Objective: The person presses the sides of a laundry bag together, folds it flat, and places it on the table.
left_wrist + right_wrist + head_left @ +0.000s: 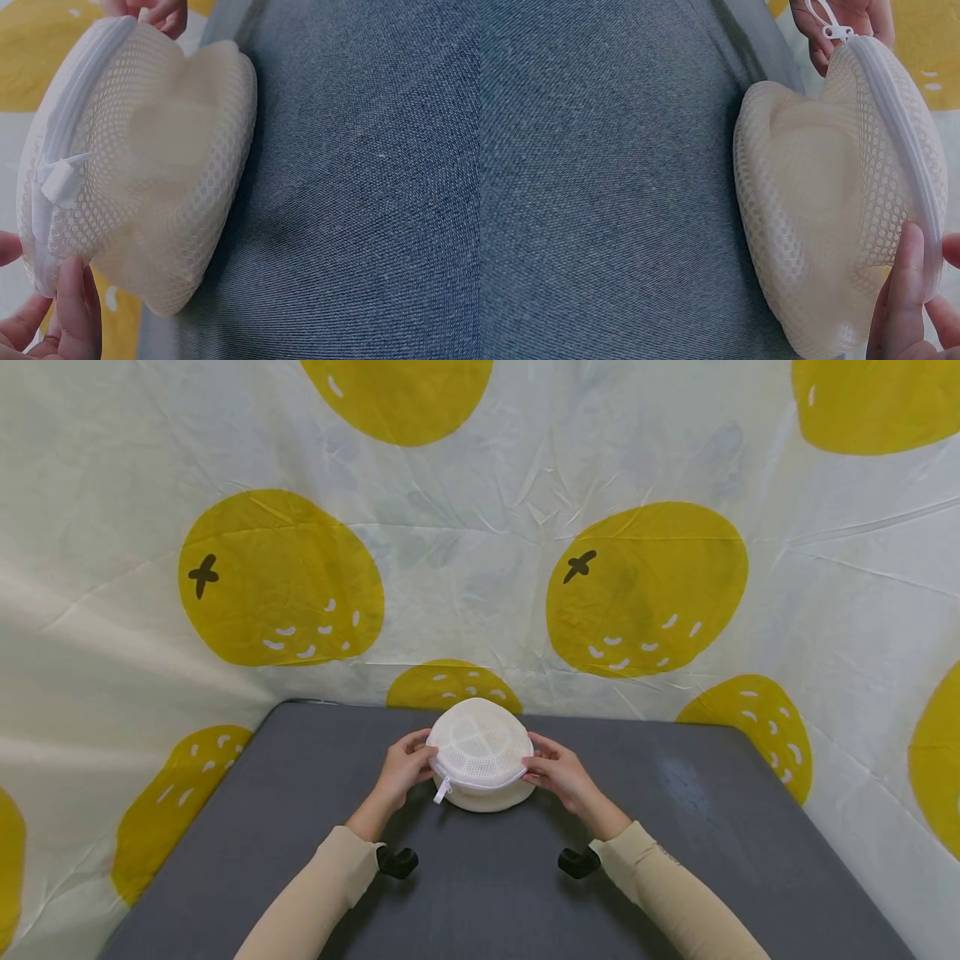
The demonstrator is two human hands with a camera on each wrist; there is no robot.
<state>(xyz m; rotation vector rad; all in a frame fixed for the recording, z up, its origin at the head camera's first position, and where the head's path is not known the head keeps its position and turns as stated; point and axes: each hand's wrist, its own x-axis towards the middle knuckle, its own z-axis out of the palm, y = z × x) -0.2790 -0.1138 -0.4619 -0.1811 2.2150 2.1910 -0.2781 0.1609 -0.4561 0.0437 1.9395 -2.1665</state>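
Observation:
A round white mesh laundry bag [480,747] with a zip along its upper rim rests on the table in the head view. My left hand [403,768] pinches the bag's rim on the left side, beside a hanging zip pull [442,790]. On the opposite side, my right hand [562,770] grips the same rim between thumb and fingers. The zip [82,90] looks closed in the left wrist view. Below it, the soft mesh wall [889,202] sags inward in the right wrist view. Whether anything lies inside I cannot tell.
A dark grey table [480,893] spreads beneath the bag. Behind it and at the sides hangs a white cloth [465,577] printed with large yellow fruit. Black straps or mounts [397,862] show at both wrists.

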